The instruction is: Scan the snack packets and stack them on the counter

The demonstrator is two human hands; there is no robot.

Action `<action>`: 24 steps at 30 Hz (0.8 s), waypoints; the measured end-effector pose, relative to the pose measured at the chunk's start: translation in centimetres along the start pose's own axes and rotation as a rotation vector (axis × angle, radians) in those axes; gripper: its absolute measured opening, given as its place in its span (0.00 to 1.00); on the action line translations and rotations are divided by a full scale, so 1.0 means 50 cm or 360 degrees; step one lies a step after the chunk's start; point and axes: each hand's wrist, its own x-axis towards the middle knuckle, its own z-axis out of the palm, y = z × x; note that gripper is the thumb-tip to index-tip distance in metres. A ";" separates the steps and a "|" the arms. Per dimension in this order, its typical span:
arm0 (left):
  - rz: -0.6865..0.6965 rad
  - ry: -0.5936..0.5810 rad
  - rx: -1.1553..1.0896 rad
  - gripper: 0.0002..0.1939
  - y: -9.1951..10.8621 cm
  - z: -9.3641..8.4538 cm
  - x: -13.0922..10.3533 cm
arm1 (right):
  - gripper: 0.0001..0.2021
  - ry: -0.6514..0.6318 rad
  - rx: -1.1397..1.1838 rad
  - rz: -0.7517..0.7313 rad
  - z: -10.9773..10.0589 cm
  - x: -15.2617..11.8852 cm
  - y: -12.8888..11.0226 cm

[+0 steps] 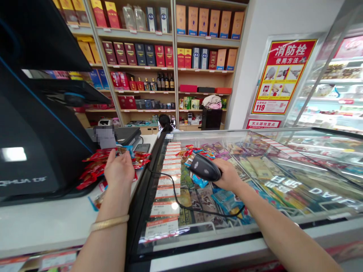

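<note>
My right hand [227, 174] is wrapped round the handle of a black barcode scanner [204, 167], held over the glass top of a freezer [198, 230]. Beyond and under the scanner, several small red and blue snack packets [200, 180] lie on the glass. Over the white counter [42, 226], my left hand [119, 166] is palm up with its fingers partly curled, beside a pile of red snack packets [95, 168]. Part of a blue packet [129, 150] shows behind its fingers. Whether the left fingers hold anything is hidden.
A black register [36, 132] rises at the left, with a phone [142, 147] lying beyond the packets. The scanner's black cable [176, 196] loops across the freezer glass. A person's dark-haired head [165, 122] shows behind the freezer, before shelves of boxes [141, 54].
</note>
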 end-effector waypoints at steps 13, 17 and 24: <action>0.0493 -0.0910 0.1031 0.14 -0.075 0.025 -0.135 | 0.12 0.0126 -0.0060 0.0119 0.000 0.002 0.016; 0.0701 -0.1658 0.1586 0.15 -0.124 0.024 -0.210 | 0.12 0.0112 -0.0120 0.0215 0.000 0.000 0.027; 0.1150 -0.2168 0.2230 0.26 -0.179 0.012 -0.287 | 0.15 0.0089 -0.0170 0.0262 0.002 -0.003 0.040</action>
